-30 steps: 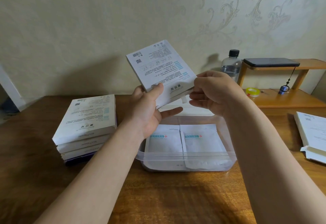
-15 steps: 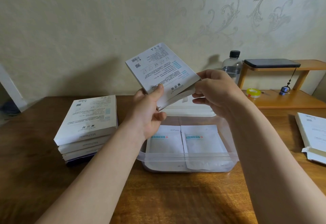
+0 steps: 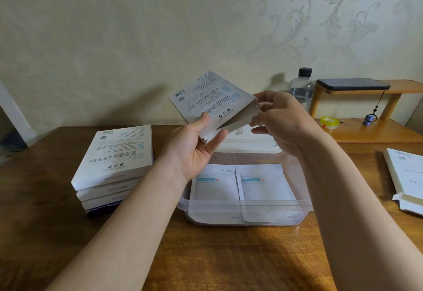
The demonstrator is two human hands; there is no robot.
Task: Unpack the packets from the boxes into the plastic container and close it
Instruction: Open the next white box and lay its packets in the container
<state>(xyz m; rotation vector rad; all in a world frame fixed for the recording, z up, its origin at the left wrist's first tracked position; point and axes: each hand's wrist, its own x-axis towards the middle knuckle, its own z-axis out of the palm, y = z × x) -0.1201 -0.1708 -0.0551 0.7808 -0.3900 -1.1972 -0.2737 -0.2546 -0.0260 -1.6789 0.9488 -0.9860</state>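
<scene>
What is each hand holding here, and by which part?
Both hold one white box. The left hand grips its near lower corner, thumb on the printed face; the right hand pinches the opened end flap.

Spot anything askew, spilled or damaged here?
Nothing spilled or damaged. Only the stack of boxes on the left is untidy, its top box twisted off those below. The packets lie flat in the container.

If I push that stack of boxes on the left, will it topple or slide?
Toppling seems unlikely: the stack is low and the boxes lie flat. They sit slightly staggered, so a high push would probably slide the top box off. Thin cardboard suggests they're light.
</scene>
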